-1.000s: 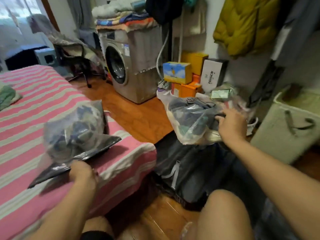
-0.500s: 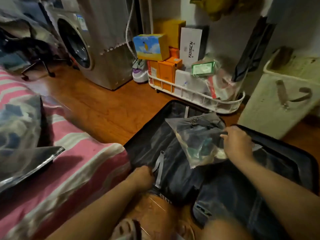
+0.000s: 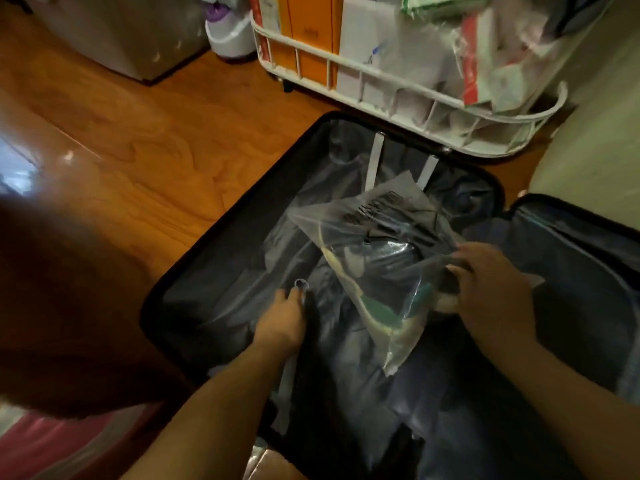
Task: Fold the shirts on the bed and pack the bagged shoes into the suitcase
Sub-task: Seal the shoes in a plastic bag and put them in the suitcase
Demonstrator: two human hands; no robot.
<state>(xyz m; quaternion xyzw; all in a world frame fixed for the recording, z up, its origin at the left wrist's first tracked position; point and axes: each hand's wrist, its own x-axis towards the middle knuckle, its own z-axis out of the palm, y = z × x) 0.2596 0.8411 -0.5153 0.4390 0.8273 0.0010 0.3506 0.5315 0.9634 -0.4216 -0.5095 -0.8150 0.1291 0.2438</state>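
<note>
The right hand (image 3: 491, 292) grasps the bagged shoes (image 3: 377, 271) by their right edge; the bag slants across the suitcase (image 3: 221, 244), the left hand (image 3: 282, 322) pressing the lining, grip unclear.

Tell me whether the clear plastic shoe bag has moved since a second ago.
Yes. The clear plastic shoe bag, in the right hand, came down into the open black suitcase.

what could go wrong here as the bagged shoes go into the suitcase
The right hand grips the bagged shoes by one edge only, so the thin plastic could slip or tear. The left hand lies in the suitcase on the liner by a grey strap; the bag may trap or cover the strap.
</note>
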